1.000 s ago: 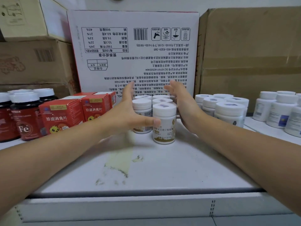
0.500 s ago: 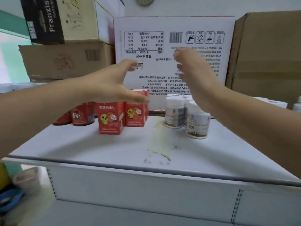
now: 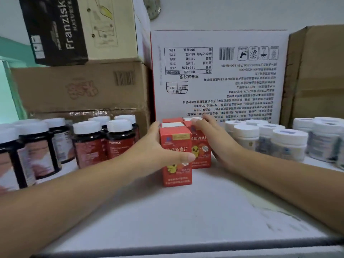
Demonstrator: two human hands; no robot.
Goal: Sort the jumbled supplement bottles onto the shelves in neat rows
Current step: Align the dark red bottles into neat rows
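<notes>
- Small red printed cardboard cartons: smooth, slightly glossy.
- Dark glossy bottles with smooth white plastic caps.
- White plastic bottles: matt.
- Brown corrugated cardboard box: matt.
- White shelf: smooth, scuffed.

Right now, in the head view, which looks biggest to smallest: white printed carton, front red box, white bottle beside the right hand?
1. white printed carton
2. front red box
3. white bottle; it stands farther back, so true size is unsure.
</notes>
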